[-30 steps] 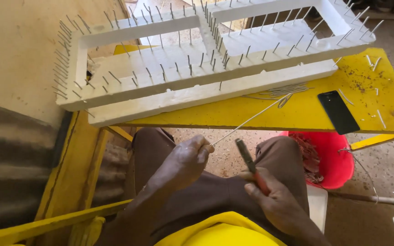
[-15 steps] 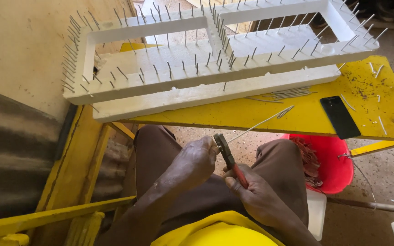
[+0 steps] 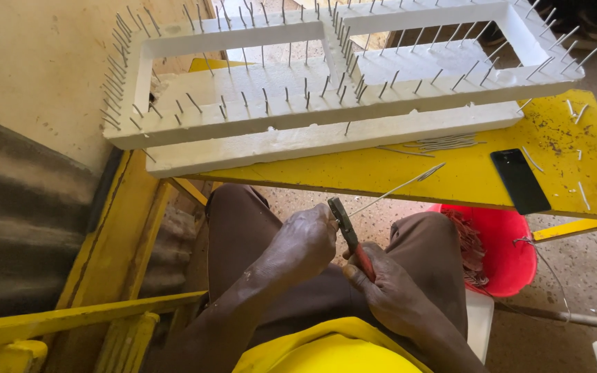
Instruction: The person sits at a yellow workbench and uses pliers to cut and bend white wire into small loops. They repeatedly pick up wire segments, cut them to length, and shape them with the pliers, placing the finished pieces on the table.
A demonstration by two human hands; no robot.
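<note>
Left hand: curled shut over the lap, fingers closed on the near end of the thin wire.
Right hand: clamped round the red handles of the pliers, whose dark nose points up beside the left knuckles.
Wire: runs from the hands up and right, its far tip over the front edge of the yellow bench.
Doing it well: keep the wire pinned firmly near the nose and the pliers square to it, so the grip does not slip.
Hard to see: the left hand covers the nose; it probably bites the wire, but I cannot tell.
Cut off: white foam frame, stuck with nails, runs past the top edge.
</note>
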